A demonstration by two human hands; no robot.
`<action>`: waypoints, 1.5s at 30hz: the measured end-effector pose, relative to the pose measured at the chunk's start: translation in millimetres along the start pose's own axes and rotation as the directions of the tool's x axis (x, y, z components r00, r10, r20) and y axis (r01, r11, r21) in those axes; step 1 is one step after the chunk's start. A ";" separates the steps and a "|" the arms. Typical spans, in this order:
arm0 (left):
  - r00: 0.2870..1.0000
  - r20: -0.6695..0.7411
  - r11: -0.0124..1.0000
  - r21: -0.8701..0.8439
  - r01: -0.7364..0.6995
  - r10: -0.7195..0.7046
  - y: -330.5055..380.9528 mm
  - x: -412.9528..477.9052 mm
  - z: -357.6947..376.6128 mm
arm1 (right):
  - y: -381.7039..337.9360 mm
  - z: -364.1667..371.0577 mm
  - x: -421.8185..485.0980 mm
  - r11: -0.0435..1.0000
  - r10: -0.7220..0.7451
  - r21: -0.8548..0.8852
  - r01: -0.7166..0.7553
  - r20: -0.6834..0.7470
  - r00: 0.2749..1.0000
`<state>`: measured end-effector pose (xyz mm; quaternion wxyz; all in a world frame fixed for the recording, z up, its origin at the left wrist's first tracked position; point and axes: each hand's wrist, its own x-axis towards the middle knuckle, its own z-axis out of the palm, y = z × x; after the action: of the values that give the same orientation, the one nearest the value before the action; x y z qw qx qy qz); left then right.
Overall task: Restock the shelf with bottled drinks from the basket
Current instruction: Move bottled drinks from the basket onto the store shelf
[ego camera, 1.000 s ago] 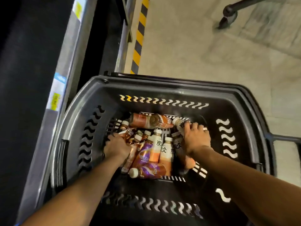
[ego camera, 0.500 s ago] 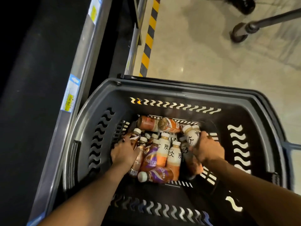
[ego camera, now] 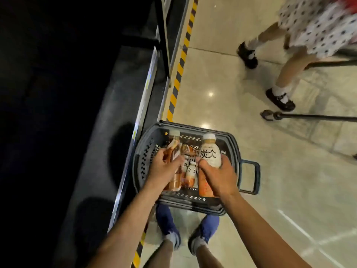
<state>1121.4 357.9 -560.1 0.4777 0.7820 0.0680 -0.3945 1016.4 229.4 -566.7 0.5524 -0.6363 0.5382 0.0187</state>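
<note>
A dark plastic basket (ego camera: 234,151) stands on the floor below me with several bottled drinks (ego camera: 190,172) left inside. My left hand (ego camera: 164,169) grips a brown bottle (ego camera: 172,147) with a white cap, lifted above the basket. My right hand (ego camera: 218,175) grips a white-and-orange bottle (ego camera: 209,151) with black characters on its label, also raised over the basket. The dark shelf (ego camera: 108,132) runs along the left, its edge rail (ego camera: 144,105) carrying price tags.
A yellow-and-black striped strip (ego camera: 180,68) marks the floor by the shelf base. Another person's legs and black shoes (ego camera: 280,99) are at the upper right, near a dark pole with a wheel (ego camera: 270,115). My own blue shoes (ego camera: 168,223) stand just behind the basket.
Both hands have come up out of the basket, each with a bottle. My view has risen far above the basket, and a person has walked into the upper right.
</note>
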 end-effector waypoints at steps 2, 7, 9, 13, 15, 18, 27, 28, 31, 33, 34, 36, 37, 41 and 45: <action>0.997 -0.010 0.996 -0.046 -0.072 0.072 52.3 -67.6 -24.0 | -53.6 -30.0 -55.1 0.995 -0.065 0.073 0.066 -0.008 0.998; 0.981 -0.052 0.956 -0.220 -0.193 0.186 147.0 -219.8 -75.2 | -158.6 -104.2 -176.0 0.944 -0.253 0.234 0.234 0.056 0.966; 0.970 -0.101 0.930 -0.277 -0.240 0.220 166.6 -273.8 -90.4 | -187.2 -125.2 -220.9 0.914 -0.347 0.265 0.306 0.123 0.930; 0.924 -0.231 0.867 -0.333 -0.370 0.305 183.8 -370.5 -112.1 | -226.7 -146.3 -299.1 0.851 -0.518 0.273 0.449 0.286 0.806; 0.869 -0.372 0.833 -0.319 -0.451 0.328 180.5 -414.3 -122.2 | -241.5 -144.8 -334.6 0.811 -0.584 0.287 0.509 0.371 0.722; 0.779 -0.550 0.818 -0.271 -0.507 0.300 165.2 -481.0 -136.5 | -255.9 -134.2 -391.3 0.740 -0.661 0.306 0.599 0.497 0.563; 0.389 -0.916 0.739 -0.192 -0.646 0.102 66.6 -689.2 -186.2 | -231.2 -93.7 -590.8 0.610 -0.639 0.423 0.671 0.763 0.100; 0.355 -0.931 0.735 -0.184 -0.653 0.082 50.9 -711.3 -189.6 | -222.2 -89.6 -613.9 0.606 -0.618 0.437 0.665 0.785 0.048; 0.253 -0.967 0.739 -0.158 -0.655 0.017 1.2 -773.9 -198.8 | -188.2 -75.1 -684.7 0.600 -0.561 0.470 0.648 0.824 -0.078; 0.178 -0.984 0.732 -0.129 -0.669 -0.010 -35.0 -815.3 -206.1 | -159.4 -65.1 -733.3 0.596 -0.542 0.496 0.632 0.829 -0.139; 0.143 -0.989 0.728 -0.113 -0.676 -0.020 -52.5 -836.2 -209.9 | -144.3 -60.4 -756.9 0.598 -0.533 0.507 0.621 0.830 -0.164; 0.092 -0.994 0.719 -0.102 -0.687 -0.053 -86.8 -877.5 -217.9 | -114.4 -52.7 -804.3 0.614 -0.500 0.515 0.599 0.840 -0.210; 0.079 -0.995 0.717 -0.102 -0.689 -0.066 -102.9 -898.0 -221.6 | -100.0 -49.9 -827.7 0.624 -0.484 0.516 0.587 0.845 -0.229; 0.026 -0.997 0.743 -0.075 -0.664 -0.078 -160.7 -970.5 -238.8 | -45.5 -37.7 -913.3 0.656 -0.446 0.541 0.527 0.840 -0.307; -0.043 -0.995 0.756 -0.038 -0.653 -0.088 -204.0 -1027.6 -261.3 | -6.1 -25.3 -982.4 0.667 -0.414 0.560 0.492 0.827 -0.381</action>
<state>468.9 954.2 60.0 0.5558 0.6556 0.3044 0.4106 593.7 862.3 54.8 0.6871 -0.5741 -0.3609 0.2607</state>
